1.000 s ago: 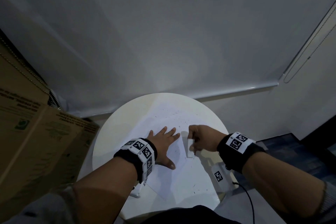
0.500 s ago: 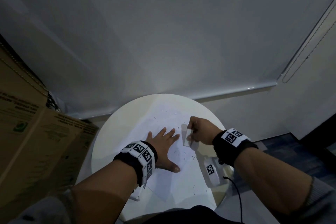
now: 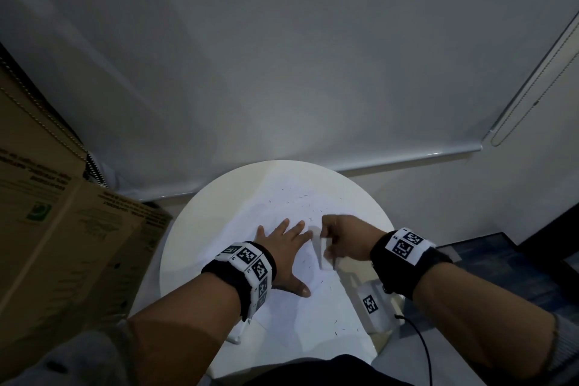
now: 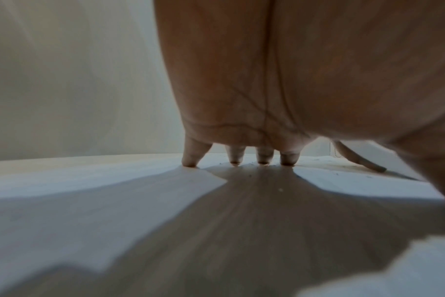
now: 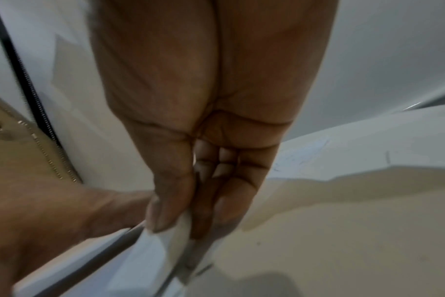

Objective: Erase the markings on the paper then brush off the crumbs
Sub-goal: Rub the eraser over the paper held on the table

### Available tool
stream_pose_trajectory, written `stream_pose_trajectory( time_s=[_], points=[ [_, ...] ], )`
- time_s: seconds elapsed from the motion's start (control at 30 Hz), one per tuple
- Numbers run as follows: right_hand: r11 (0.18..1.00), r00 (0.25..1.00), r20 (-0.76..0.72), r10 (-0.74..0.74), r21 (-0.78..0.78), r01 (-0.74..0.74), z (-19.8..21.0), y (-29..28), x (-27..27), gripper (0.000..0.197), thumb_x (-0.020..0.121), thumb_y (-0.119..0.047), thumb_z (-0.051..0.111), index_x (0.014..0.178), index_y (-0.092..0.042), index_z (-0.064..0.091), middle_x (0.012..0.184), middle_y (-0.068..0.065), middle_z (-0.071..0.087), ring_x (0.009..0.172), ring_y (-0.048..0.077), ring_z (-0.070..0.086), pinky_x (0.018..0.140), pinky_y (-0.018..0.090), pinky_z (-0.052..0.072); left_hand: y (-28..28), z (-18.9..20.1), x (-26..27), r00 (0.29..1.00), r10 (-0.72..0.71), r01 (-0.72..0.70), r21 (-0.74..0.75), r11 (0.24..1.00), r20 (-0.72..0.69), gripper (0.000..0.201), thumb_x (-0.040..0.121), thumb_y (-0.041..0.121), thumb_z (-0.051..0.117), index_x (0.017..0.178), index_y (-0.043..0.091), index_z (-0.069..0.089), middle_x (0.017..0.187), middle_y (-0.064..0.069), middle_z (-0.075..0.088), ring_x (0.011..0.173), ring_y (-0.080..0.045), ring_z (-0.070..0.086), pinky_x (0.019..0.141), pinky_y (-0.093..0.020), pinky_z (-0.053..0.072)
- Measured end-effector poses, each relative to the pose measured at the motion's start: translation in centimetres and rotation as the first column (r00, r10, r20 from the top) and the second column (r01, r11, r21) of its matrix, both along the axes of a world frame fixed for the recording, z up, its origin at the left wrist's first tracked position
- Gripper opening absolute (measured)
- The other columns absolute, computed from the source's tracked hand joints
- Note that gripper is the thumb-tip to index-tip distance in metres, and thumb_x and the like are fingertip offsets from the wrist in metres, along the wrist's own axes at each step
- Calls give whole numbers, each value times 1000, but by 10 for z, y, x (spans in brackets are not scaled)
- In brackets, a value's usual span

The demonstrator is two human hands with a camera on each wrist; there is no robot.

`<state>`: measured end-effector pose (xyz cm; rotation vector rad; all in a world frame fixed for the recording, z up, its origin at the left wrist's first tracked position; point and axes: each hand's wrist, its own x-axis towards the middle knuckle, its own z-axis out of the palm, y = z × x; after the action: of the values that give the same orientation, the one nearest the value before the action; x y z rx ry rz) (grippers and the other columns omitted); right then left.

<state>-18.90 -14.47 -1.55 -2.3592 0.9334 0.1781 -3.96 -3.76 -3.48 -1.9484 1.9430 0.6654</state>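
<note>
A white sheet of paper [image 3: 313,316] lies on a round white table [image 3: 188,229]. My left hand [image 3: 283,247] lies flat on the sheet with fingers spread, and the fingertips [image 4: 262,158] press on the paper [image 4: 89,201]. Just to its right, my right hand [image 3: 341,238] pinches a long white eraser [image 3: 324,255] between thumb and fingers, its lower end against the sheet. The right wrist view shows the same grip on the eraser [image 5: 170,241]. Dark crumbs [image 3: 300,197] speckle the far part of the sheet, and a few more lie near its front right.
A large cardboard box [image 3: 62,229] stands against the table's left side. A white tagged device [image 3: 372,307] with a black cable [image 3: 423,351] hangs under my right wrist at the table's right edge. A pale roller blind [image 3: 282,72] fills the background.
My right hand slid the eraser away over the paper and then back toward me. The left hand stayed flat on the sheet.
</note>
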Motion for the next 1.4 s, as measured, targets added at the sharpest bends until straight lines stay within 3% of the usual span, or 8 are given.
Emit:
stream_pose_trajectory(
  time_s=[0.23,0.4,0.53,0.73,1.0,1.17,1.3,1.4],
  points=[
    [996,998,-44,52,74,-48,0,5,-2,32,74,-2,70,73,-23,45,62,-8,56,50,1,50,54,17,40,0,1,0,1000,0,0,-8,1000,-9,116,76,70,64,155,28,-9,162,8,-18,149,-21,-17,116,-62,1],
    [983,983,70,-170,-63,174,4,-9,8,30,76,-8,74,81,-19,46,69,-6,55,65,14,53,56,22,38,1,2,1,1000,0,0,2,1000,-12,115,78,68,64,155,27,-11,161,8,-19,149,-20,-17,117,-61,0],
    [996,1000,-18,4,90,-3,0,6,5,36,75,-3,72,70,-23,42,61,-9,55,48,-1,50,48,12,35,1,0,1,1000,1,-1,-9,1000,-15,116,76,69,65,155,27,-9,162,8,-18,149,-21,-16,116,-61,1],
    [962,962,109,-252,-77,260,0,-5,6,29,77,-11,73,87,-16,46,80,-2,55,76,19,52,58,23,35,1,1,1,1000,0,0,-3,1000,-17,115,77,69,64,155,27,-11,161,8,-20,149,-20,-17,116,-61,-1],
    [965,960,127,-251,-50,258,1,1,10,30,76,-13,75,87,-14,47,74,-3,52,73,19,51,54,22,36,1,1,2,1000,8,-8,-1,1000,-22,116,77,69,64,154,29,-11,161,9,-19,149,-20,-17,116,-60,-1],
    [1000,1000,27,-10,-22,11,-1,19,11,30,76,-12,74,83,-14,45,82,0,54,76,18,49,55,22,34,0,3,2,1000,3,-3,0,1000,-30,114,77,68,65,155,29,-8,162,9,-18,149,-19,-17,118,-60,-1],
    [977,974,106,-199,-62,206,3,5,10,31,75,-14,76,87,-15,47,78,-2,53,76,18,49,53,19,33,0,2,1,1000,6,-6,-1,1000,-18,115,77,69,64,155,29,-10,162,8,-18,149,-19,-17,117,-61,-1],
    [999,999,28,-32,41,31,3,15,10,29,74,-9,75,83,-16,49,73,-4,54,70,16,53,57,22,41,1,3,1,1000,0,0,0,1000,-18,114,77,69,65,155,28,-7,162,8,-19,149,-19,-17,118,-60,-1]
  ],
)
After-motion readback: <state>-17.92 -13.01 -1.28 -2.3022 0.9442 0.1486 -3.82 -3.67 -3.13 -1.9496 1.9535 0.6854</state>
